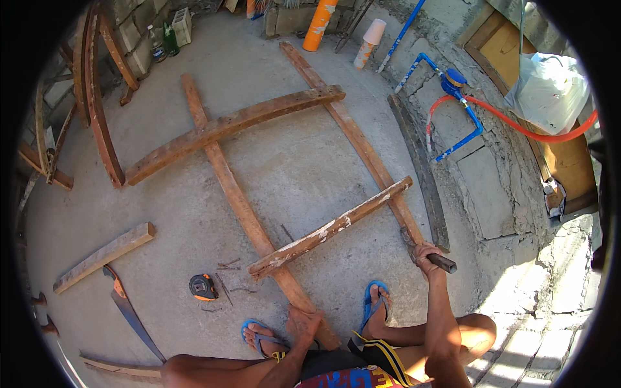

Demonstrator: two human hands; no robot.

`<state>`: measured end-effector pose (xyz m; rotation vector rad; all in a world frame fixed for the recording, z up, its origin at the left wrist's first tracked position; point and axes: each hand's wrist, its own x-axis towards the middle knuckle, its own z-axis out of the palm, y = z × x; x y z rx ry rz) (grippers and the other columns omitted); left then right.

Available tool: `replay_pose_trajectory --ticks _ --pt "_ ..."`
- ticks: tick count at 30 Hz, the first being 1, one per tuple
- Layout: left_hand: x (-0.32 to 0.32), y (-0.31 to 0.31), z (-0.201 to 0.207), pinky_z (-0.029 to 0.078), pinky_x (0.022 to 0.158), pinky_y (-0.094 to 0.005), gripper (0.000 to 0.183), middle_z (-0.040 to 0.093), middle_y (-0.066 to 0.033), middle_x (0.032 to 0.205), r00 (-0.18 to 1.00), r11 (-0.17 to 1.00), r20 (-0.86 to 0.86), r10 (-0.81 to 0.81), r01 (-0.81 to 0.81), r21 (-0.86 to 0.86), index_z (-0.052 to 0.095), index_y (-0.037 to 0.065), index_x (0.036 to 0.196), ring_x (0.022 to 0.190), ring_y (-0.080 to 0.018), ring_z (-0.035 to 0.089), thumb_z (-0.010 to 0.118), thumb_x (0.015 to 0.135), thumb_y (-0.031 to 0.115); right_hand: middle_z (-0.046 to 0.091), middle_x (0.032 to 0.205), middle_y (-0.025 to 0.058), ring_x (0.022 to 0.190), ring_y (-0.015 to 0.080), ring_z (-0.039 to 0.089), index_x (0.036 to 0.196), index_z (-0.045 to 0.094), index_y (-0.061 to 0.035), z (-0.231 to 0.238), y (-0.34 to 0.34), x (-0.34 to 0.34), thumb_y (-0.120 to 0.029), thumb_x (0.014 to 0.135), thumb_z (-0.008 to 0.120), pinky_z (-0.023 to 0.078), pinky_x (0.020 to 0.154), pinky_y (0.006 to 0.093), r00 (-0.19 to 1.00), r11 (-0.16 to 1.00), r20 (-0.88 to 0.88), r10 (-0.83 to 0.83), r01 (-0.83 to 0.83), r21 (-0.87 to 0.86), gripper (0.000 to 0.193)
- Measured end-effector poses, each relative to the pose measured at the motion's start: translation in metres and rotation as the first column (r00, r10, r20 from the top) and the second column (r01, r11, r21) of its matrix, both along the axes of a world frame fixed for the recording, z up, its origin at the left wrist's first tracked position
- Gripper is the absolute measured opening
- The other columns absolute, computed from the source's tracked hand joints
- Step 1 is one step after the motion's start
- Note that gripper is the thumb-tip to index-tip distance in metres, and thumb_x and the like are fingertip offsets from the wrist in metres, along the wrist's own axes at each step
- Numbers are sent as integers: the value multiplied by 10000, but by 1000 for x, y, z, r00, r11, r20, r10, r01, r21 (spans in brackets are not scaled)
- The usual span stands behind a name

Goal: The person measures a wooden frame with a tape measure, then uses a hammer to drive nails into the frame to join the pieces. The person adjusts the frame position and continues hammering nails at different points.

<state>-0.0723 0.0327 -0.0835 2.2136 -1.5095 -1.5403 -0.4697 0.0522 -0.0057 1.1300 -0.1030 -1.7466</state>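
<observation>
A wooden frame lies on the concrete floor: a left long beam (236,197), a right long beam (359,142), a curved crosspiece (239,121) farther off and a paint-spotted crosspiece (330,229) nearer me. My left hand (304,323) is wrapped around the near end of the left beam. In my right hand (425,257), closed at the near end of the right beam, is what looks like a hammer (444,262); its dark handle end sticks out to the right, and my fingers partly hide the rest.
A tape measure (204,287) and several loose nails (224,289) lie left of the frame. Beyond them are a handsaw (132,317) and a short wood block (103,257). Curved timbers (97,97) lean at far left. A dark plank (420,171) lies by the block wall with blue pipes (471,119).
</observation>
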Motion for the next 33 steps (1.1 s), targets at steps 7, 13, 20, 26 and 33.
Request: replay_pose_trajectory --ticks 7,13,20,26,33 --pt "-40 -18 -12 514 903 -484 949 637 -293 1137 997 989 19 -81 78 123 443 -78 1299 1063 -425 648 835 624 462 406 554 -51 397 54 388 690 425 -116 -22 -26 18 -71 943 517 414 408 223 506 674 -446 738 -589 445 273" --pt "-3 -80 -9 475 894 -462 716 579 -260 1144 949 844 -37 313 -296 -447 472 -41 1241 1083 -421 585 711 847 507 448 605 -43 395 55 393 816 477 -105 52 -39 113 -76 925 597 364 367 247 -117 341 -430 895 -442 830 164" --pt "18 -158 -42 477 843 -431 577 649 -204 980 734 732 -350 582 -660 -168 633 -51 1073 938 -320 619 640 912 503 492 646 -12 416 29 434 821 491 -68 84 -34 187 -71 983 513 386 369 209 776 773 -33 630 -623 123 164" --pt "31 -187 -52 514 834 -405 542 721 -235 966 858 926 -396 328 -374 -44 723 -27 1063 933 -328 693 635 912 487 466 638 -28 436 26 442 834 465 -65 29 -38 248 -96 993 505 388 399 177 687 682 -4 726 -720 126 166" --pt "39 -190 -51 515 747 -367 523 719 -185 836 842 944 -490 227 -313 -101 732 -48 999 814 -227 679 609 946 458 446 642 -28 419 53 392 940 500 -53 71 -19 239 -184 1005 534 346 377 237 -3 113 -187 982 -786 608 150"
